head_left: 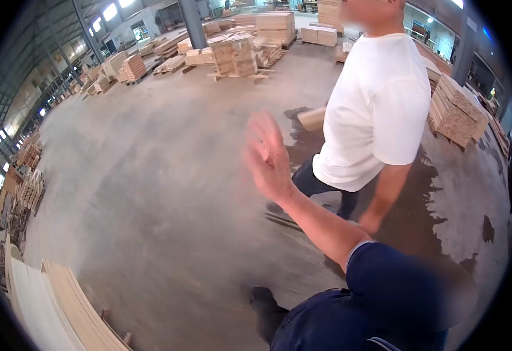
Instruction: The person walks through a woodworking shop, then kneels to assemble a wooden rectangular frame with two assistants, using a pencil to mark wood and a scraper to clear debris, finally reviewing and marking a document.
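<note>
bare right hand (266,157) raised open; one person (376,105) beside.

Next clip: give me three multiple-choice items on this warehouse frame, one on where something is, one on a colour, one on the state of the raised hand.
1. Where do the stacked boards nearest the camera lie?
A. lower left
B. upper right
C. centre

2. What colour is the T-shirt of the person standing close by?
A. red
B. white
C. black

3. How is the raised hand?
A. closed on a board
B. flat on the floor
C. open and empty

Answers:
1 A: the stacked boards fill the lower left corner.
2 B: the T-shirt is plainly white.
3 C: the raised hand, motion-blurred, shows spread fingers and holds nothing above the concrete floor.
</note>
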Demonstrator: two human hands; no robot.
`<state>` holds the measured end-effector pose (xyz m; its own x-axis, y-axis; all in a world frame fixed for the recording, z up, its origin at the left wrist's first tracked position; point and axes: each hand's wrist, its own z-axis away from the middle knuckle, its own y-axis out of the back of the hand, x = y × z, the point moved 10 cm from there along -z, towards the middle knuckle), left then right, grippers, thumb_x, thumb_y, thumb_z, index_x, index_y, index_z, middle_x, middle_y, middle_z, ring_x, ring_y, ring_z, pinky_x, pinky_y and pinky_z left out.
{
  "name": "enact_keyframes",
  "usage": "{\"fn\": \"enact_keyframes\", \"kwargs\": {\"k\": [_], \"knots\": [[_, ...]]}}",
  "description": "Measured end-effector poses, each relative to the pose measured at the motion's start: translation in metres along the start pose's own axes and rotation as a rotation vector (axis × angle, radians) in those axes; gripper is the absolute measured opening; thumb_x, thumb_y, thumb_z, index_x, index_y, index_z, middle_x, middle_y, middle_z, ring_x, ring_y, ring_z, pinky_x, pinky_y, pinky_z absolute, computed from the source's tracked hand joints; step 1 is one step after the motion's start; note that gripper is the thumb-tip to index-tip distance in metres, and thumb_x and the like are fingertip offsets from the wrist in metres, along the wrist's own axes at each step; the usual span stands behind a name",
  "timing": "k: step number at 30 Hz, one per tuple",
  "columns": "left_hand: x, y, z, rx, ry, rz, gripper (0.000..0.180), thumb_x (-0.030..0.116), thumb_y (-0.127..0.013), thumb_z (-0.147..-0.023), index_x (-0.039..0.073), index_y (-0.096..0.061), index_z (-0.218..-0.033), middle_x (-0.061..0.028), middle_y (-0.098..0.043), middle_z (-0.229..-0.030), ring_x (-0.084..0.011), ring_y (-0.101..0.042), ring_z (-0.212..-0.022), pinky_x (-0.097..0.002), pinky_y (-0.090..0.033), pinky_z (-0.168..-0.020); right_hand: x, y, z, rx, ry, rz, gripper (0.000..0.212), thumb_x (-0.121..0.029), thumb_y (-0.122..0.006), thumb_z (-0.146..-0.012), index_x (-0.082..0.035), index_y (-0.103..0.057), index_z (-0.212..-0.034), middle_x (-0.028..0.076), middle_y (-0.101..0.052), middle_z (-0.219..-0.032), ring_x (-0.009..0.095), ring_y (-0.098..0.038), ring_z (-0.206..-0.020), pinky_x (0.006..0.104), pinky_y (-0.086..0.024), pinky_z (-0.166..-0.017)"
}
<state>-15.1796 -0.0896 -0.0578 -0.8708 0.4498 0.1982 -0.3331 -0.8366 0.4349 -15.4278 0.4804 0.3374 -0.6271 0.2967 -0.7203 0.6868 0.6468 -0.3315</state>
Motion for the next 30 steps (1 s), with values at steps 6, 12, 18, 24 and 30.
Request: {"fn": "enact_keyframes", "kwargs": {"k": [6, 12, 18, 24, 30], "knots": [[0.33, 0.133, -0.076, 0.025, -0.039, -0.073, 0.041, 0.024, -0.051, -0.103, 0.006, -0.049, -0.141, -0.0143, -0.059, -0.133, -0.0299, -0.055, -0.123, -0.0462, -0.046, -0.101, 0.236, -0.236, 0.09, -1.052, -0.01, 0.57, 0.063, -0.03, -0.069, -0.09, -0.009, -0.047, -0.144, 0.022, -0.053, -0.138, 0.037, -0.052, -0.127, 0.0473, -0.04, -0.108], [0.72, 0.253, -0.129, 0.156, -0.097, -0.129, 0.041, 0.024, -0.051, -0.104, 0.006, -0.05, -0.14, -0.0143, -0.061, -0.131, -0.031, -0.056, -0.122, -0.0474, -0.047, -0.1, 0.561, -0.178, 0.204, -1.362, -0.863, 0.96, 0.06, -0.038, -0.054, -0.093, -0.007, -0.046, -0.143, 0.025, -0.057, -0.133, 0.043, -0.055, -0.12, 0.0507, -0.044, -0.102], [0.933, 0.346, -0.325, 0.156, -0.146, -0.026, 0.038, 0.023, -0.053, -0.102, 0.001, -0.055, -0.133, -0.0159, -0.064, -0.122, -0.0325, -0.06, -0.113, -0.0478, -0.049, -0.094, 0.819, -0.291, 0.129, -1.454, -1.148, 1.057, 0.057, -0.031, -0.055, -0.09, -0.001, -0.05, -0.138, 0.024, -0.06, -0.13, 0.042, -0.058, -0.119, 0.0496, -0.046, -0.101], [1.097, 0.392, -0.42, 0.023, -0.043, -0.065, 0.041, 0.026, -0.053, -0.101, 0.001, -0.055, -0.133, -0.0176, -0.063, -0.123, -0.0325, -0.059, -0.113, -0.0482, -0.05, -0.089, 1.007, -0.635, -0.1, -1.001, -0.769, 0.821, 0.049, -0.04, -0.053, -0.092, -0.012, -0.057, -0.133, 0.017, -0.069, -0.113, 0.033, -0.065, -0.103, 0.0462, -0.05, -0.088], [1.319, 0.482, -0.559, -0.005, -0.029, -0.097, 0.044, 0.028, -0.053, -0.1, 0.0, -0.055, -0.133, -0.0192, -0.062, -0.125, -0.0325, -0.058, -0.113, -0.0485, -0.051, -0.085, 1.211, -0.834, -0.212, -0.991, -0.775, 0.68, 0.041, -0.038, -0.05, -0.095, -0.011, -0.061, -0.124, 0.019, -0.07, -0.104, 0.035, -0.066, -0.096, 0.0482, -0.052, -0.085]]}}
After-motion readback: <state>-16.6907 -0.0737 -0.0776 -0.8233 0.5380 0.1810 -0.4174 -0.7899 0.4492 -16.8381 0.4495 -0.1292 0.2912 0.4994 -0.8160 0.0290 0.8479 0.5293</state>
